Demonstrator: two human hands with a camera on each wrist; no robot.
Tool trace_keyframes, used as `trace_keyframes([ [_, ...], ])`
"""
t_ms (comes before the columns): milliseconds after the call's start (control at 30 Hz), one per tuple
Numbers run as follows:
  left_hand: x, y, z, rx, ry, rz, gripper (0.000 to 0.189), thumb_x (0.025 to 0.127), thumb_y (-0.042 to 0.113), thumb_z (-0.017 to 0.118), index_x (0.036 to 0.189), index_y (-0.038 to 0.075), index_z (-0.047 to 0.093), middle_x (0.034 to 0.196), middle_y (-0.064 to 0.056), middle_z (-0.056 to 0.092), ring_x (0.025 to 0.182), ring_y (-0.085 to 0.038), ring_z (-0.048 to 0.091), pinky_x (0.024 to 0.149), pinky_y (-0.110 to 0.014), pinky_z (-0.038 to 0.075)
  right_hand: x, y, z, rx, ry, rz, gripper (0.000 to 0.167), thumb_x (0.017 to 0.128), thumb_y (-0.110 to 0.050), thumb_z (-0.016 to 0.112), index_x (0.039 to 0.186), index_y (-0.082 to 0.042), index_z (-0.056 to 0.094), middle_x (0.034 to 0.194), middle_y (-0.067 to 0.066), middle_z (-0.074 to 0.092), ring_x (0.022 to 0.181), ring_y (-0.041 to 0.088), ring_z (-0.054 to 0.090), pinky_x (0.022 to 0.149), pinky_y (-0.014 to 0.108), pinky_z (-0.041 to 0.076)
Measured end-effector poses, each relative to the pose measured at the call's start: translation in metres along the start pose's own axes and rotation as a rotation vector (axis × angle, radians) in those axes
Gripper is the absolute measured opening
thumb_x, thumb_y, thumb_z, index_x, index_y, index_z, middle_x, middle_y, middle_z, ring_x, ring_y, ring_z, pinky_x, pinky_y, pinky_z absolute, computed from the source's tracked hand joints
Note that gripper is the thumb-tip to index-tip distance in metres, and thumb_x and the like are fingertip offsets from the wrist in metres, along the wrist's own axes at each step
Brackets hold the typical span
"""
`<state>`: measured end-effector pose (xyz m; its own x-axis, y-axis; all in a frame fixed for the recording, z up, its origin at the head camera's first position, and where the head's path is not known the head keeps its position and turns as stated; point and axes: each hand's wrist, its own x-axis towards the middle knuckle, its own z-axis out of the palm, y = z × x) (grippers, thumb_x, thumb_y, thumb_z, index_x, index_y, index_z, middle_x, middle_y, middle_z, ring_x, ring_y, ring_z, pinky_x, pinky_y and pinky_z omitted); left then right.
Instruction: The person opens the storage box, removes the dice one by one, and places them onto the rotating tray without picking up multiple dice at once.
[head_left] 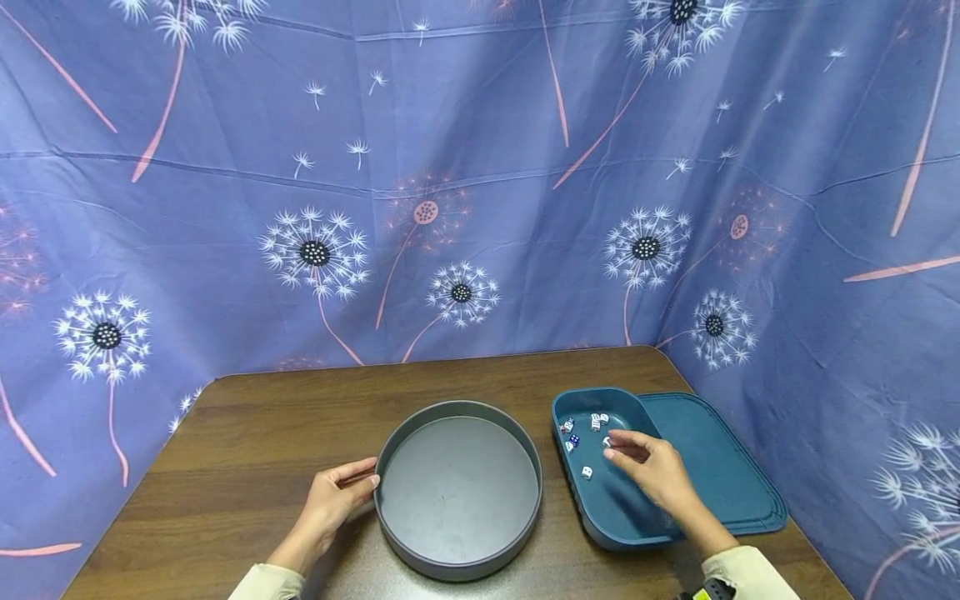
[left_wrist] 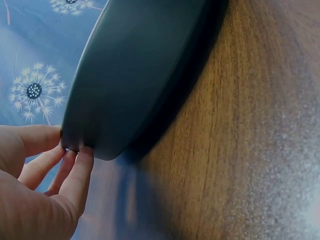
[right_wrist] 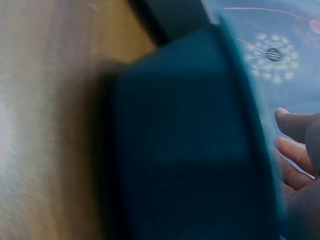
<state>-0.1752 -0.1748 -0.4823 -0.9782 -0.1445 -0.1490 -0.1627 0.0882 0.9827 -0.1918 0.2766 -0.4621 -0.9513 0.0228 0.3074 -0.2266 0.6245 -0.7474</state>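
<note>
Brown wood tabletop [head_left: 262, 433]: dice [head_left: 596, 423] lie in blue tray [head_left: 615, 507], lower right, mostly left of nearer right hand [head_left: 660, 475], fingertips about one die [head_left: 607, 442], cannot tell if pinched; left hand [head_left: 333, 500], uncurled, touches round pan [head_left: 457, 492].

1. Round pan [head_left: 457, 492]: smooth, dark grey, matt to satin surface with a soft sheen; whether coated metal or plastic cannot be told.
2. Container [head_left: 622, 504]: teal, apparently moulded plastic, smooth, with a low sheen.
3. Lid [head_left: 720, 467]: similar teal plastic in appearance, flat and matt.
4. Dice [head_left: 587, 472]: apparently hard, smooth plastic, white and blue.
5. Table [head_left: 300, 425]: brown wood-grain surface, glossy enough to return bright, speckled glare.
6. Backdrop [head_left: 480, 125]: printed cloth, matt, creased and softly folded.
7. Sleeves [head_left: 270, 583]: pale, matt cloth.
</note>
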Motion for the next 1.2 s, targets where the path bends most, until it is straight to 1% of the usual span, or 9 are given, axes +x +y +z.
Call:
trace_keyframes([
  [167, 0.0, -0.001, -0.001, -0.009, 0.001, -0.007, 0.036, 0.084, -0.007, 0.066, 0.119, -0.012, 0.06, 0.114, -0.025, 0.065, 0.094, -0.024, 0.067, 0.076, -0.028, 0.059, 0.0, 0.007, 0.018, -0.007, -0.086, 0.095, 0.034, 0.082, -0.013, 0.076, 0.111, 0.002, 0.068, 0.098, 0.013, 0.072, 0.082, 0.013, 0.067, 0.068, 0.018, 0.055],
  [267, 0.001, -0.002, -0.001, -0.015, -0.006, -0.005, 0.037, 0.084, -0.006, 0.067, 0.12, -0.012, 0.059, 0.115, -0.025, 0.064, 0.094, -0.023, 0.067, 0.076, -0.029, 0.059, -0.001, 0.008, 0.025, -0.023, -0.104, 0.126, 0.032, 0.08, -0.011, 0.077, 0.108, 0.002, 0.069, 0.097, 0.013, 0.072, 0.082, 0.017, 0.068, 0.067, 0.019, 0.055],
  [333, 0.001, -0.002, -0.001, -0.018, -0.01, -0.003, 0.038, 0.084, -0.005, 0.068, 0.12, -0.013, 0.059, 0.115, -0.026, 0.064, 0.094, -0.023, 0.067, 0.076, -0.029, 0.059, -0.002, 0.008, 0.029, -0.032, -0.113, 0.136, 0.03, 0.079, -0.009, 0.077, 0.105, 0.002, 0.07, 0.094, 0.012, 0.072, 0.081, 0.018, 0.068, 0.066, 0.019, 0.054],
  [467, 0.001, -0.003, -0.002, -0.016, -0.005, -0.007, 0.038, 0.084, -0.006, 0.067, 0.12, -0.013, 0.059, 0.113, -0.026, 0.065, 0.092, -0.022, 0.067, 0.075, -0.029, 0.059, -0.003, 0.009, 0.033, -0.046, -0.147, 0.159, 0.028, 0.078, -0.009, 0.078, 0.103, 0.002, 0.071, 0.086, 0.008, 0.073, 0.076, 0.015, 0.068, 0.062, 0.019, 0.053],
  [567, 0.002, -0.003, -0.001, -0.005, -0.004, -0.004, 0.037, 0.084, -0.006, 0.067, 0.119, -0.013, 0.059, 0.113, -0.026, 0.065, 0.091, -0.023, 0.067, 0.075, -0.028, 0.059, -0.003, 0.009, 0.033, -0.069, -0.178, 0.157, 0.028, 0.077, -0.009, 0.079, 0.101, 0.003, 0.071, 0.083, 0.006, 0.072, 0.074, 0.014, 0.066, 0.06, 0.02, 0.052],
  [700, 0.002, -0.003, -0.001, 0.002, -0.004, -0.005, 0.036, 0.084, -0.006, 0.066, 0.119, -0.011, 0.06, 0.114, -0.025, 0.065, 0.092, -0.022, 0.067, 0.075, -0.027, 0.059, -0.001, 0.01, 0.032, -0.112, -0.217, 0.116, 0.028, 0.076, -0.011, 0.08, 0.099, 0.002, 0.071, 0.083, 0.005, 0.071, 0.074, 0.014, 0.065, 0.059, 0.021, 0.051],
  [833, 0.002, -0.003, -0.002, 0.0, -0.003, -0.01, 0.038, 0.084, -0.005, 0.068, 0.12, -0.011, 0.06, 0.115, -0.025, 0.064, 0.092, -0.022, 0.067, 0.076, -0.027, 0.059, 0.003, 0.011, 0.032, -0.139, -0.248, 0.092, 0.026, 0.075, -0.011, 0.08, 0.096, 0.002, 0.072, 0.081, 0.003, 0.07, 0.073, 0.014, 0.063, 0.059, 0.022, 0.05],
  [1067, 0.003, -0.004, -0.002, 0.0, -0.013, -0.012, 0.04, 0.084, -0.003, 0.069, 0.122, -0.012, 0.058, 0.116, -0.026, 0.064, 0.093, -0.022, 0.067, 0.077, -0.028, 0.059, 0.005, 0.015, 0.035, -0.171, -0.235, 0.13, 0.023, 0.071, -0.012, 0.083, 0.089, -0.001, 0.072, 0.074, -0.002, 0.066, 0.069, 0.01, 0.057, 0.057, 0.022, 0.047],
  [1200, 0.003, -0.004, -0.002, -0.005, -0.009, -0.012, 0.04, 0.084, -0.003, 0.069, 0.122, -0.012, 0.058, 0.116, -0.025, 0.064, 0.093, -0.021, 0.067, 0.077, -0.027, 0.058, 0.006, 0.017, 0.037, -0.174, -0.228, 0.132, 0.021, 0.07, -0.012, 0.084, 0.085, -0.003, 0.072, 0.072, -0.003, 0.064, 0.067, 0.009, 0.055, 0.057, 0.022, 0.046],
])
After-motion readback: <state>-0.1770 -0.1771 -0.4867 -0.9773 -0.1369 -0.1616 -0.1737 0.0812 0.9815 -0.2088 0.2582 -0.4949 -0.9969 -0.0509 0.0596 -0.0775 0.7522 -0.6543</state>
